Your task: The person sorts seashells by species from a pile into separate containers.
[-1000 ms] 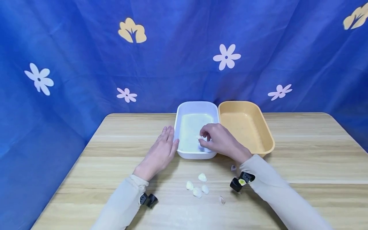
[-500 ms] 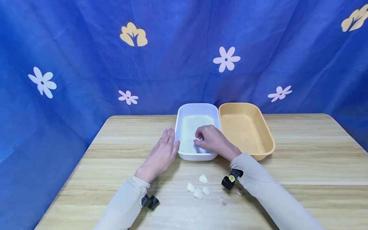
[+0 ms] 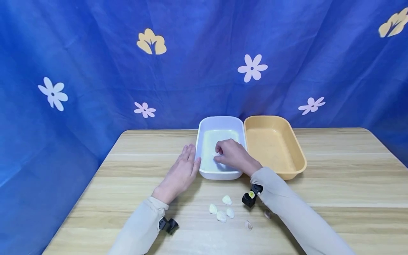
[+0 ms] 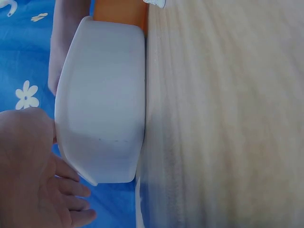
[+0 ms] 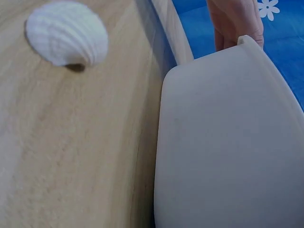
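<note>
My right hand [image 3: 232,154] is above the inside of a white plastic tub [image 3: 220,175], fingers curled and thumb below them. Between the fingertips a small bit of white shell [image 3: 215,154] shows, mostly hidden by the hand. With straight fingers, my left hand [image 3: 181,171] lies along the tub's left rim, its thumb at the edge. The left wrist view has the outer wall of the white tub [image 4: 102,95] beside the left hand [image 4: 38,175]. A ribbed white seashell [image 5: 69,33] appears large on the wood in the right wrist view.
A yellow-orange tub [image 3: 277,148] stands against the white tub's right side. In front lie several white seashells [image 3: 221,216], plus a brownish shell [image 3: 248,225] and another [image 3: 267,214] near the right sleeve. A blue flowered curtain [image 3: 191,63] hangs behind the wooden table [image 3: 127,187].
My right hand has shifted slightly left and lower within the white tub, still pinching the shell. The left hand stays at the rim. The whole head view has drifted a little downward.
</note>
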### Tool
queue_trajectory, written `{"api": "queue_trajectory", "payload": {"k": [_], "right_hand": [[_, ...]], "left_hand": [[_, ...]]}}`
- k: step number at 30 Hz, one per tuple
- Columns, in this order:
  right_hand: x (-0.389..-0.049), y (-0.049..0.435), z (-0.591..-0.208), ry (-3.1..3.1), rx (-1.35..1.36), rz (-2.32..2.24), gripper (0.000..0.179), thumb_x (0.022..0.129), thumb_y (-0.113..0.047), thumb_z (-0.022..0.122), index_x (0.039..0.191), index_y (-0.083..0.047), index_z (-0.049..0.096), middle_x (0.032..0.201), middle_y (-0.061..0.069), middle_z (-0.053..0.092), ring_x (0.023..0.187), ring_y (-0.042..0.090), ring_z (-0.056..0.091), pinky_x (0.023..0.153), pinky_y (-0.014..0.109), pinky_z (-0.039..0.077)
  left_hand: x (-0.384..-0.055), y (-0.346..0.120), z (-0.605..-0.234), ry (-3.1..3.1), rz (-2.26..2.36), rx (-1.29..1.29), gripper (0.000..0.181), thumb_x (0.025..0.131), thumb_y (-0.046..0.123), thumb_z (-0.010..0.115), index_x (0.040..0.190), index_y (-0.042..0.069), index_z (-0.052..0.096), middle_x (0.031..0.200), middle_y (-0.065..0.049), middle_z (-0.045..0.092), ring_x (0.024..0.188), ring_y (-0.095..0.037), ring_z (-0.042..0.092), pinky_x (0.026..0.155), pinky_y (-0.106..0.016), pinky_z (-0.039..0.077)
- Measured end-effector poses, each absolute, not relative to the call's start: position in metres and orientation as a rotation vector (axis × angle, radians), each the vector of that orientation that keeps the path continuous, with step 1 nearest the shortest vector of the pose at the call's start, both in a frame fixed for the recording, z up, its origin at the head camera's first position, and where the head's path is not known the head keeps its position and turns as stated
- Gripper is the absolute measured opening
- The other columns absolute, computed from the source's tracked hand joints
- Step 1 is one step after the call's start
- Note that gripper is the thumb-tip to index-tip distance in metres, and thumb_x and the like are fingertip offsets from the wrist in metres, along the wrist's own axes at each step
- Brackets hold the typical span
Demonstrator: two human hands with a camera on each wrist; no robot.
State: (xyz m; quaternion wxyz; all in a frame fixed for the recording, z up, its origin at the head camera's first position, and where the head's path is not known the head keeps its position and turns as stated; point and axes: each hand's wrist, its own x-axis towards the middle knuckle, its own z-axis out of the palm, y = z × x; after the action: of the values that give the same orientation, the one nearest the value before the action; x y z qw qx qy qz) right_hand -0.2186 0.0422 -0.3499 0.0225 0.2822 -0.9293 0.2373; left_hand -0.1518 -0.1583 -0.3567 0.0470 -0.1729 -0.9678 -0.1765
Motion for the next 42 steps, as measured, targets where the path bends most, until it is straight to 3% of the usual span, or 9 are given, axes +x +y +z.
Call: {"api": "queue_trajectory", "payload": {"k": [8, 18, 31, 42], "right_hand": [[-0.216, 0.050, -0.343, -2.856, 0.919, 0.702, 0.008, 0.081, -0.005, 0.070, 0.088, -0.009, 0.070, 0.080, 0.001, 0.066, 0.075, 0.015, 0.058, 0.066, 0.029, 0.051], [-0.191, 0.071, -0.326, -2.690, 1.019, 0.771, 0.006, 0.086, -0.005, 0.066, 0.088, -0.007, 0.072, 0.081, 0.000, 0.066, 0.075, 0.016, 0.060, 0.068, 0.027, 0.052], [-0.140, 0.096, -0.326, -2.319, 1.248, 0.824, 0.013, 0.081, 0.002, 0.071, 0.091, -0.006, 0.070, 0.085, 0.000, 0.069, 0.075, 0.006, 0.061, 0.067, 0.021, 0.055], [-0.123, 0.101, -0.339, -2.335, 1.312, 0.750, 0.011, 0.080, -0.001, 0.072, 0.088, -0.008, 0.071, 0.083, -0.004, 0.067, 0.075, 0.006, 0.062, 0.066, 0.021, 0.054]], "left_hand": [[-0.151, -0.158, -0.358, -2.954, -0.543, -0.525, 0.061, 0.106, 0.034, 0.026, 0.146, -0.013, 0.024, 0.153, -0.029, 0.023, 0.144, -0.039, 0.016, 0.117, -0.049, 0.020], [-0.151, -0.157, -0.356, -2.963, -0.485, -0.525, 0.062, 0.106, 0.035, 0.023, 0.148, -0.011, 0.021, 0.154, -0.028, 0.020, 0.144, -0.039, 0.015, 0.118, -0.048, 0.016], [-0.151, -0.156, -0.351, -2.987, -0.389, -0.509, 0.061, 0.106, 0.034, 0.023, 0.148, -0.010, 0.019, 0.155, -0.026, 0.015, 0.145, -0.038, 0.012, 0.119, -0.046, 0.011], [-0.151, -0.156, -0.352, -2.976, -0.399, -0.515, 0.062, 0.106, 0.035, 0.022, 0.148, -0.011, 0.020, 0.155, -0.026, 0.015, 0.145, -0.037, 0.012, 0.119, -0.047, 0.012]]}}
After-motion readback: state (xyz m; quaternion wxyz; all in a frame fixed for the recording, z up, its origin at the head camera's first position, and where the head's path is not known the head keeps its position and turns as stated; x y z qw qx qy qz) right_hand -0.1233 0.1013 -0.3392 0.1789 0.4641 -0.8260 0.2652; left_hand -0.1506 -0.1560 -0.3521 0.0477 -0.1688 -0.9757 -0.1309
